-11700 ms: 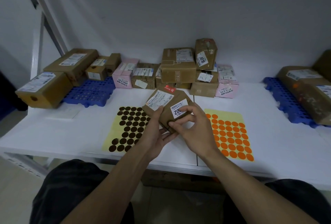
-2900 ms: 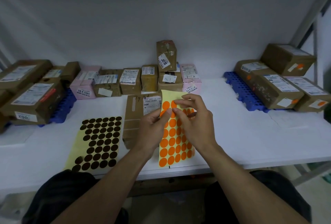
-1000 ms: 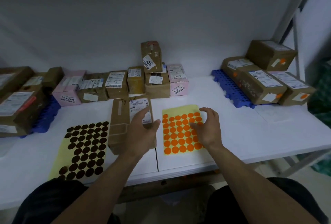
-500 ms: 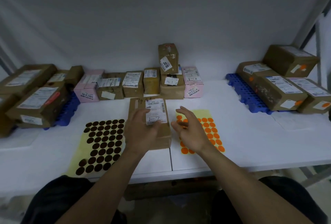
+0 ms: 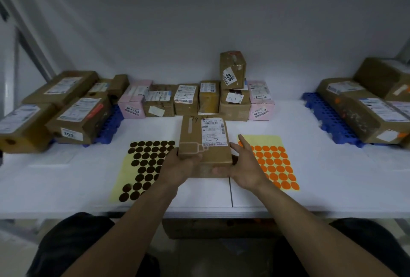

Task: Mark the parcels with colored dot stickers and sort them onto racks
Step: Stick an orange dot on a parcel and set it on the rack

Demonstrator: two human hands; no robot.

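A long brown parcel (image 5: pixel 204 141) with a white label marked "1-2" lies at the middle of the white table (image 5: pixel 332 177). My left hand (image 5: pixel 179 168) grips its near left corner, thumb on top. My right hand (image 5: pixel 243 168) lies against its right side with straight fingers, thumb along the near face. A sheet of dark brown dot stickers (image 5: pixel 146 165) is left of the parcel. To its right, a sheet of orange dot stickers (image 5: pixel 274 163) is partly covered by my right hand.
Several unsorted parcels (image 5: pixel 186 99), brown and pink, line the back wall. A blue rack (image 5: pixel 108 126) at the left holds brown parcels (image 5: pixel 77 119). A blue rack (image 5: pixel 326 119) at the right holds parcels (image 5: pixel 366 117) with orange dots. A metal frame post stands at far left.
The orange sheet, held up 2.9 s ago, lies flat on the table. Both hands have moved onto the long parcel and now hold its near end.
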